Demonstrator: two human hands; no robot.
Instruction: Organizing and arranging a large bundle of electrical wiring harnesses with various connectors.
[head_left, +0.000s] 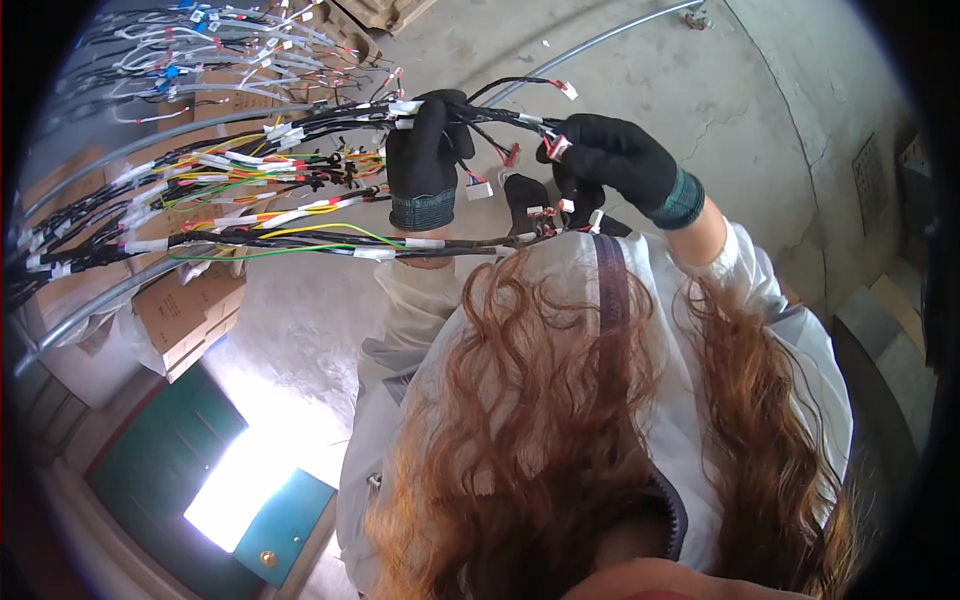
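My left hand (418, 165), in a black knitted glove with a green cuff, is closed around a black wire harness (340, 118) running in from the left. Gloved the same way, my right hand (622, 165) pinches a small white connector (559, 148) with red wires near the harness's end. Other branches hang free between and above the hands: a white plug (480, 190), a red one (513, 155) and another white plug (569, 91) at the top. Closer to my body lies a second harness (440, 244), its several small connectors (567, 206) beside my jacket.
Many more harnesses with yellow and green wires (240, 165) hang at left, and grey cables (230, 50) behind them. A curved metal tube (610, 32) extends at the top. Cardboard boxes (190, 310) and a green door (165, 450) are lower left.
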